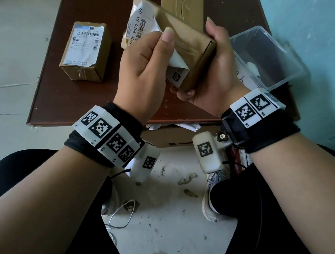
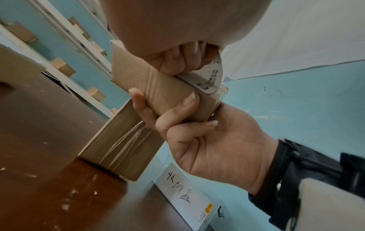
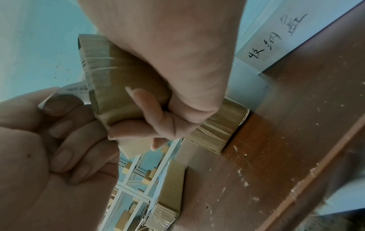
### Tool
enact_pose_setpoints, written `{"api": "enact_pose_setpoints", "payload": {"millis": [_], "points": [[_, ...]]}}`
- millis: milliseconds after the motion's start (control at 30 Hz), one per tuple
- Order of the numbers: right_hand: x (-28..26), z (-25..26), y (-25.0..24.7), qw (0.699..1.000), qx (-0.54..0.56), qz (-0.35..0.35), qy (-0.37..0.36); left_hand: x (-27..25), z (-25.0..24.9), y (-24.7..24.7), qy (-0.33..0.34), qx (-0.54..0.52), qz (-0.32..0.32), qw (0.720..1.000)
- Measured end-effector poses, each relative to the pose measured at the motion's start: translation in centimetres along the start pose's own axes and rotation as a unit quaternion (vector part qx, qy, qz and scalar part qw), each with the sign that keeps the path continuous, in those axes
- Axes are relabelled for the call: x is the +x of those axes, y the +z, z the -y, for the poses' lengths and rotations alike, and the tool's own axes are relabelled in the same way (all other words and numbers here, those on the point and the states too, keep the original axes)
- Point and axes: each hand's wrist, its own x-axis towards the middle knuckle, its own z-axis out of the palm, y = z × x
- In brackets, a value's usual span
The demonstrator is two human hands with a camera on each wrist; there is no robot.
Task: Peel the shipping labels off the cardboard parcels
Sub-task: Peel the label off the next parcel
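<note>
A flat brown parcel [image 1: 190, 44] is held up over the table, gripped at its right edge and underside by my right hand [image 1: 220, 55]. My left hand [image 1: 151, 51] pinches the parcel's white shipping label [image 1: 176, 61] between thumb and fingers. Much of the label is lifted: its barcode part stands up to the left, while its lower end still sticks near the parcel's bottom corner. The left wrist view shows the left fingers [image 2: 177, 61] on the label [image 2: 212, 76] and the right hand [image 2: 207, 140] round the parcel [image 2: 168, 92]. A second parcel [image 1: 85, 52] with a full label [image 1: 86, 43] lies at left.
A taped parcel [image 1: 182, 2] with no label showing lies at the table's [image 1: 61, 94] back. A clear plastic box [image 1: 266, 57] sits at the right edge. Paper scraps and a cardboard box lie on the floor under the near edge, between my knees.
</note>
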Motion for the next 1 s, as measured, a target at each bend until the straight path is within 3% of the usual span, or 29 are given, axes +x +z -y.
{"api": "enact_pose_setpoints", "payload": {"millis": [633,700,767,867,933,1000], "points": [[0.7,-0.2,-0.4,1.0,-0.027,0.011,-0.001,-0.1,0.1,-0.6,-0.013,-0.018,0.011,1.0],[0.4,-0.1,0.0,0.997,-0.067,0.008,-0.048,0.1,0.1,-0.6,-0.039,-0.056,-0.004,0.998],[0.1,-0.3,0.6,0.98,-0.154,-0.041,-0.12,0.3,0.0,-0.8,-0.075,-0.114,-0.037,0.99],[-0.4,-0.9,0.4,0.919,-0.299,-0.047,-0.254,0.9,-0.2,-1.1,-0.121,-0.199,-0.079,0.969],[-0.6,-1.2,0.2,0.904,-0.331,-0.026,-0.269,1.1,-0.3,-1.3,-0.135,-0.237,-0.09,0.958],[-0.8,-1.1,0.4,0.909,-0.32,-0.015,-0.267,1.0,-0.4,-1.5,-0.133,-0.28,-0.092,0.946]]}}
